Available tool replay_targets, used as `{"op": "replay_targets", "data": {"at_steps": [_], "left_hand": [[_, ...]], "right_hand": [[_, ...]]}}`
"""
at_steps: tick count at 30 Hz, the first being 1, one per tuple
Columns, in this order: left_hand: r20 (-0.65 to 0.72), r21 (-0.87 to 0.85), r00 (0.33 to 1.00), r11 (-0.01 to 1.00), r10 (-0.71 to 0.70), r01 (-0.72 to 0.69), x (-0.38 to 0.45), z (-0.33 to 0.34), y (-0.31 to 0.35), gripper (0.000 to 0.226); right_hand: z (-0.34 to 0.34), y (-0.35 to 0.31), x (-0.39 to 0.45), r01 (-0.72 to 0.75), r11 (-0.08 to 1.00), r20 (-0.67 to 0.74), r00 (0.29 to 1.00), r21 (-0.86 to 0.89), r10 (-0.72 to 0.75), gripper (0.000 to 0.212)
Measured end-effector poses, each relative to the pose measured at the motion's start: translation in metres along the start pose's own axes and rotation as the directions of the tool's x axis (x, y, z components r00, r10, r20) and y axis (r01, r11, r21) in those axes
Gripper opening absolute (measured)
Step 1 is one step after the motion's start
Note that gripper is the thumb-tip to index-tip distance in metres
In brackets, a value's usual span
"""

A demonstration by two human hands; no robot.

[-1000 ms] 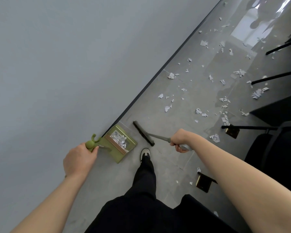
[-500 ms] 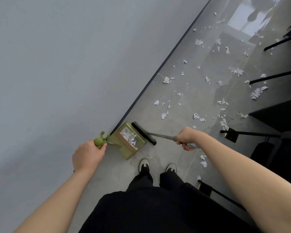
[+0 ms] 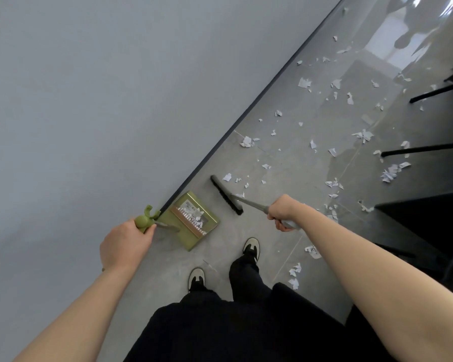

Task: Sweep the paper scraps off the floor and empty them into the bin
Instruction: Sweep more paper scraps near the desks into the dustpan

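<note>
Scraps of white torn paper (image 3: 335,150) litter your glossy grey floor (image 3: 285,231) toward upper right, black chair legs (image 3: 426,148) crowding them at right. Your left hand (image 3: 123,244) grips the olive-green dustpan (image 3: 194,220) at centre; your right hand (image 3: 283,211) grips the black-bristled broom (image 3: 226,194), now lifted away from the pan.

You are wearing loose black trousers (image 3: 246,327) at the bottom centre of the frame, white trainers (image 3: 251,245) with black laces and tongues, and both forearms are showing bare, sleeveless.
</note>
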State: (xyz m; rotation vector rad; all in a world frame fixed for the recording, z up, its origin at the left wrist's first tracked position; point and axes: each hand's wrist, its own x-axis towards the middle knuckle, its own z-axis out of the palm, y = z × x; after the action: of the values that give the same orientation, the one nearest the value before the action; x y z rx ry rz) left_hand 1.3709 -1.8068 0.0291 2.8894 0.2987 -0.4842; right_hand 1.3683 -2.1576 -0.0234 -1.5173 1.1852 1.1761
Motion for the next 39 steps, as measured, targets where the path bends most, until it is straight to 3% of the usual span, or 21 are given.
{"op": "replay_targets", "data": {"at_steps": [6, 12, 23, 29, 32, 39], "left_hand": [[-0.007, 0.037, 0.999, 0.999, -0.035, 0.036, 0.008, 0.012, 0.057, 0.036], [-0.014, 0.058, 1.000, 0.998, 0.018, -0.017, 0.017, 0.019, 0.101, 0.035], [0.017, 0.050, 0.994, 0.992, 0.111, -0.112, 0.039, 0.018, 0.145, 0.034], [0.038, 0.086, 0.987, 0.984, 0.154, -0.157, 0.056, 0.017, 0.149, 0.035], [0.044, 0.102, 0.986, 0.981, 0.159, -0.163, 0.064, 0.015, 0.145, 0.035], [0.065, 0.117, 0.987, 0.981, 0.146, -0.153, 0.085, 0.009, 0.126, 0.034]], "right_hand": [[-0.065, -0.015, -0.007, 0.090, 0.986, 0.040, 0.994, 0.140, -0.097, 0.015], [-0.118, -0.004, -0.013, 0.105, 0.945, -0.029, 0.994, 0.309, -0.101, 0.021], [-0.162, 0.030, -0.010, -0.061, 0.861, -0.151, 0.976, 0.504, 0.158, 0.020], [-0.155, 0.048, 0.010, -0.133, 0.897, -0.155, 0.964, 0.421, 0.215, 0.022], [-0.134, 0.048, 0.011, -0.239, 0.837, -0.053, 0.952, 0.492, 0.302, 0.016], [-0.079, 0.001, -0.001, -0.158, 0.762, 0.057, 0.986, 0.628, 0.158, 0.014]]}}
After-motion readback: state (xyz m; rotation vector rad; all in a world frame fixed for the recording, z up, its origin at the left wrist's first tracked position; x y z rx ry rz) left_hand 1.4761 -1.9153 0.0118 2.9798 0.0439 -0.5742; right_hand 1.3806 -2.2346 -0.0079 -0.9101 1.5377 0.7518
